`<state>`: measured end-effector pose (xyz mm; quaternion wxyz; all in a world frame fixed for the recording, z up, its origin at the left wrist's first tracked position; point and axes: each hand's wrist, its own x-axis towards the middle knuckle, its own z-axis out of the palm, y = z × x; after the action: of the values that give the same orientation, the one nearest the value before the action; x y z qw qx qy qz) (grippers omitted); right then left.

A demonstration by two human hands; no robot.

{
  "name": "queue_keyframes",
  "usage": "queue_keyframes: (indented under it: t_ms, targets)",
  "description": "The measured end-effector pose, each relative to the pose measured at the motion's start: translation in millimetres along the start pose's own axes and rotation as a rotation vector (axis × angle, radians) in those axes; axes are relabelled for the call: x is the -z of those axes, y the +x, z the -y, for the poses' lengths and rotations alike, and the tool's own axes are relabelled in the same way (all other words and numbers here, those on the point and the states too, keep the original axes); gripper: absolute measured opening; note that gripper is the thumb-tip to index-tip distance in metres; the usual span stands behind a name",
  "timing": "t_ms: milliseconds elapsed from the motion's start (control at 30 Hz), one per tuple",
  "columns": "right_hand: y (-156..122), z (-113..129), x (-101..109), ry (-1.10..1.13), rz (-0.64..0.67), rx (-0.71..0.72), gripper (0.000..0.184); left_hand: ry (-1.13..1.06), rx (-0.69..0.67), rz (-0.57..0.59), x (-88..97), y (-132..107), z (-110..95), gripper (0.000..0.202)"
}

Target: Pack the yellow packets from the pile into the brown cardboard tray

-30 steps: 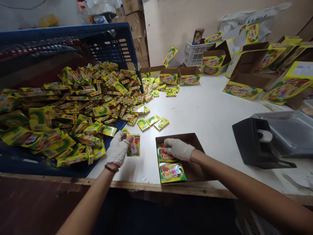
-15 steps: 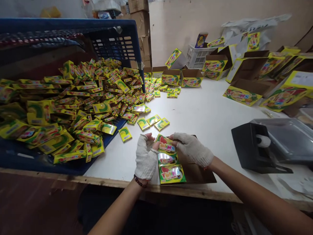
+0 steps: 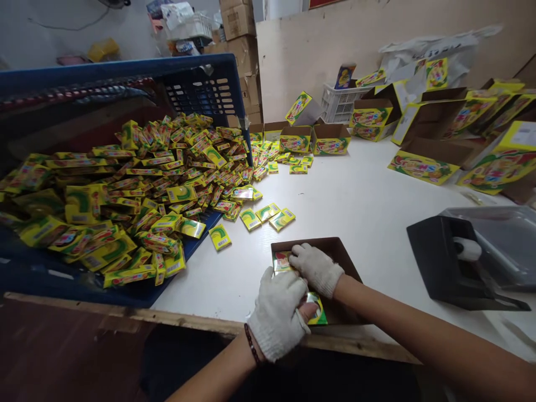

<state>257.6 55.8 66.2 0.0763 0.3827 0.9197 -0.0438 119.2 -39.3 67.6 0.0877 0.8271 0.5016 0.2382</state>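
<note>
Both my hands wear white knit gloves and rest inside a small open brown carton [image 3: 335, 249] at the table's near edge. My left hand [image 3: 278, 310] lies flat, pressing down on the yellow packets [image 3: 281, 261] in the carton. My right hand [image 3: 315, 267] presses on the same row, fingers bent over a packet. A packet corner [image 3: 319, 314] shows under my left hand. To the left, a tipped blue crate [image 3: 196, 84] spills a large heap of yellow packets [image 3: 138, 190] onto the white table [image 3: 355, 195].
Several loose packets [image 3: 268, 212] lie between heap and carton. A black tape dispenser [image 3: 452, 262] and grey tray [image 3: 502, 240] stand at right. Open yellow display cartons [image 3: 422, 162] and a white basket [image 3: 339, 103] line the back. Brown boxes [image 3: 238, 22] are stacked behind.
My left hand carried a packet from beside the heap over to the carton. Both hands then lowered onto the row of packets and now press it down.
</note>
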Motion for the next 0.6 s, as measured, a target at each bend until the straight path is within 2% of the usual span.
queue_keyframes:
  t_ms: [67,100,167,200,233,300,400,500,600]
  targets:
    - [-1.3,-3.0,-2.2,0.035,0.016,0.019,0.023,0.050,0.120,-0.171,5.7,7.7,33.1,0.026]
    - [-1.2,-4.6,-3.7,0.045,0.010,0.027,0.024,0.136,0.258,-0.247,9.2,12.5,54.6,0.028]
    - [0.0,-6.3,-7.7,0.057,-0.015,0.027,0.027,0.338,0.626,-0.239,17.0,20.3,101.2,0.042]
    - [0.7,-6.5,-10.1,0.067,-0.036,0.022,0.027,0.394,0.797,-0.188,20.6,22.1,123.1,0.049]
    - [1.3,-6.4,-12.3,0.084,-0.063,0.015,0.026,0.408,0.846,-0.169,23.6,22.2,142.1,0.050]
    - [2.1,-6.1,-15.5,0.140,-0.113,-0.001,0.021,0.406,0.882,-0.126,27.2,16.5,168.1,0.041]
    - [2.0,-7.7,-14.6,0.276,-0.194,-0.031,0.020,0.383,0.822,-0.101,26.7,-1.1,178.4,0.025]
    - [1.3,-12.1,-9.4,0.396,-0.322,-0.070,0.022,0.409,0.802,-0.108,24.8,-13.2,174.6,0.033]
    - [0.9,-15.9,-6.5,0.463,-0.417,-0.068,0.021,0.430,0.747,-0.070,27.6,-4.6,179.5,0.050]
